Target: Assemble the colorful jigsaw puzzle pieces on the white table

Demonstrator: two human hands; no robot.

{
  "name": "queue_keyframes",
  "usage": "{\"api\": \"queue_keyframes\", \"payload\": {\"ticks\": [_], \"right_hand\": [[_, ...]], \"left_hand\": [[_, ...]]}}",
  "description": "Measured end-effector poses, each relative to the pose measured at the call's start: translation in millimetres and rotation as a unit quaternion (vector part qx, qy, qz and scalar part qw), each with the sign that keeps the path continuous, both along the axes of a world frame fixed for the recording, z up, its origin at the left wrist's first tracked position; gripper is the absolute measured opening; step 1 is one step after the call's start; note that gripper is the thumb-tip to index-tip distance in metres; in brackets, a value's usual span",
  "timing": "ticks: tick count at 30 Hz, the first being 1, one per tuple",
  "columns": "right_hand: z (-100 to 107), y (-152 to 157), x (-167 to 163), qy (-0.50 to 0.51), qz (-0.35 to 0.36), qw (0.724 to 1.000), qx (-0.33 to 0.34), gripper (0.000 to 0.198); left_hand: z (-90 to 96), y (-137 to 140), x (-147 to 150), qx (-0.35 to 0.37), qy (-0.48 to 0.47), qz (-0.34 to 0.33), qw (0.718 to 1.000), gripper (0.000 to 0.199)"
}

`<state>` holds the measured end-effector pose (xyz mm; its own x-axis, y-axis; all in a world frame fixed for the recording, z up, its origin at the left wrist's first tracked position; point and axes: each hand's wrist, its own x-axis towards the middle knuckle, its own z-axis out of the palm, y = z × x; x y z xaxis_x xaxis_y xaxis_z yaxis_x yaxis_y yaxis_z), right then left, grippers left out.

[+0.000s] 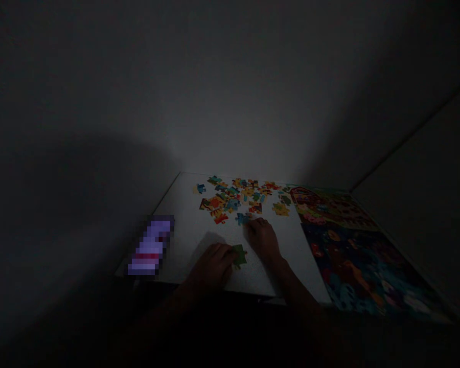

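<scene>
The person's hands are apart: the left hand (213, 261) pinches the green jigsaw piece (239, 256) just right of its fingers, while the right hand (264, 238) reaches a blue jigsaw piece (241, 219) at its fingertips, grip unclear. Both pieces look light, flat and fairly stiff, probably best held by opposite edges, sparing the bendable tabs.

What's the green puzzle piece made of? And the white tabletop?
Green puzzle piece: probably printed cardboard with a dull finish; it looks flat, with cut-out knobs and no bright shine, though thin wood is possible.
White tabletop: perhaps laminate or painted board, looking plain and pale; the dim light leaves it open.
</scene>
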<state>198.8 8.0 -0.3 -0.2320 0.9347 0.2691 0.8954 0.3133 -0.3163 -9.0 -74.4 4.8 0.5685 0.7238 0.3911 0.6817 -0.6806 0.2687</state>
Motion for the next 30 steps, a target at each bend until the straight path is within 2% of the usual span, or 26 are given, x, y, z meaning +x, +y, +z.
{"api": "queue_keyframes", "payload": {"ticks": [5,7,11,13,17,21,24,27,30], "right_hand": [[14,9,-40,0.004,0.079,0.997,0.005,0.029],[20,13,-61,-0.004,0.049,0.999,-0.021,0.033],[26,18,-90,-0.019,-0.037,0.996,-0.073,0.058],[24,21,-92,-0.007,-0.070,0.994,-0.080,0.060],[17,30,-83,0.036,-0.085,0.992,-0.091,0.042],[12,34,-80,0.052,-0.079,0.992,-0.090,0.049],[9,32,-79,0.051,-0.060,0.993,-0.087,0.042],[4,29,-74,0.080,-0.054,0.992,-0.077,0.030],[0,29,-67,0.106,-0.064,0.990,-0.070,0.024]], "left_hand": [[-3.7,0,-3,0.023,-0.046,0.111,0.992,0.038],[-4.0,0,-3,0.007,-0.045,0.122,0.992,0.037],[-2.7,3,-4,-0.022,-0.058,0.149,0.987,0.037],[-1.4,4,-4,-0.038,-0.060,0.154,0.985,0.032],[2.3,3,-3,-0.061,-0.056,0.134,0.987,0.027],[7.4,3,-1,-0.076,-0.048,0.049,0.995,0.042],[8.4,-2,-3,-0.098,-0.030,0.005,0.995,0.044],[2.8,-13,-8,-0.089,-0.015,0.032,0.995,0.038],[-5.6,-25,-13,-0.053,-0.023,0.101,0.993,0.034]]}}
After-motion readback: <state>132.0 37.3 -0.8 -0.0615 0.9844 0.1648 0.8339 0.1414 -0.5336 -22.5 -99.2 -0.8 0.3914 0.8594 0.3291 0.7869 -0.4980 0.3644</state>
